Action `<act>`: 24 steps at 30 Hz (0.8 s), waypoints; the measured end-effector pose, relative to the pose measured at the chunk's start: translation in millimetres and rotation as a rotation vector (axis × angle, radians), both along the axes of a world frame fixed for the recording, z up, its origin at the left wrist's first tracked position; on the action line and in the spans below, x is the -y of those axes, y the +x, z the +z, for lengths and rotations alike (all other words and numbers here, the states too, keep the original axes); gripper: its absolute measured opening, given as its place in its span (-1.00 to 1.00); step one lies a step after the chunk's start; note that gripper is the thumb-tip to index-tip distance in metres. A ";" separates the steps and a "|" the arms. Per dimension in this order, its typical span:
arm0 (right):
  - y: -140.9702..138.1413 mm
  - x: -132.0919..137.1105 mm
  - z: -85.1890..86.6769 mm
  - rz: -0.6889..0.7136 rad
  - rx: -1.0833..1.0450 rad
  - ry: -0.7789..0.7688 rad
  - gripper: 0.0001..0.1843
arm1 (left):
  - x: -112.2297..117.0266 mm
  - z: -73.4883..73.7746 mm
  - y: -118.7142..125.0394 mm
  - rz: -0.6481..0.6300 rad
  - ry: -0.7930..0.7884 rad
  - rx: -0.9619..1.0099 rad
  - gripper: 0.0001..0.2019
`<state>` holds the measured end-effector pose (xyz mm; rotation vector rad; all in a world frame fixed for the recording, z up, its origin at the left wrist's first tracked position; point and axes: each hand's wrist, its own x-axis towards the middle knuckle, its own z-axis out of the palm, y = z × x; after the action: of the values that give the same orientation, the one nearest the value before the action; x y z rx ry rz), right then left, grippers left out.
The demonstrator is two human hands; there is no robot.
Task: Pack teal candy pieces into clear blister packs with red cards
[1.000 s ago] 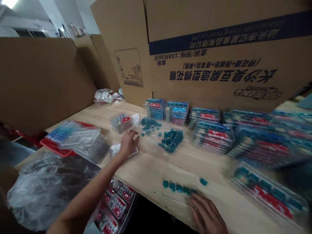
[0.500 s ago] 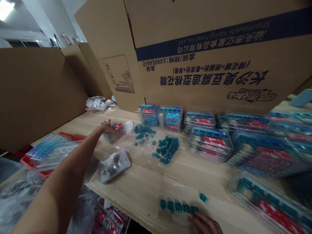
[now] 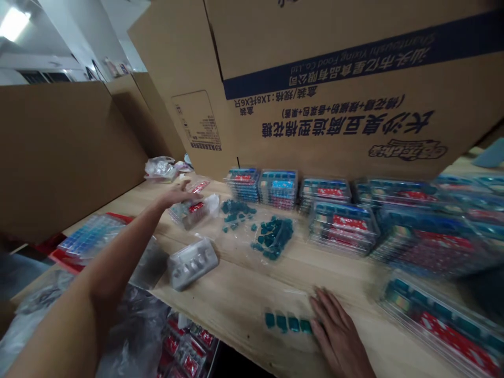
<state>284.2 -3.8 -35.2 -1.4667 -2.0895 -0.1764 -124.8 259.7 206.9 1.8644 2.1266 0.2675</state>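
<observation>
tabletop [image 3: 244, 278]: left hand [image 3: 176, 195] at clear packs [image 3: 189, 214], grip unclear; right hand [image 3: 339, 328] unclenched beside teal pieces [image 3: 293, 324].

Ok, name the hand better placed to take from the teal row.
Probably the right hand: it lies beside the teal row, while the left hand is out by the clear packs.

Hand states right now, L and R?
Left hand: at the clear trays, grip can't be told.
Right hand: open, palm down beside the teal pieces.

Left grip [image 3: 177, 196] blurred, its hold unclear, and large carton [image 3: 334, 97] cut off by the top edge
</observation>
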 end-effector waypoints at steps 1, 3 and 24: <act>-1.7 -9.1 1.0 0.012 0.008 -0.021 -0.51 | 6.4 8.0 8.3 -0.060 -0.023 0.080 -0.09; -5.6 -23.5 5.9 0.015 -0.007 -0.029 -0.50 | 20.8 22.8 26.6 -0.187 -0.062 0.257 -0.09; -50.0 -32.6 49.6 0.164 -0.144 -0.131 -0.62 | 161.5 44.3 139.5 -0.785 -0.078 0.301 -0.15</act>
<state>234.2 28.8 14.4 -1.3317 -2.1237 0.1286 14.7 98.2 251.3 2.2625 1.0848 0.2504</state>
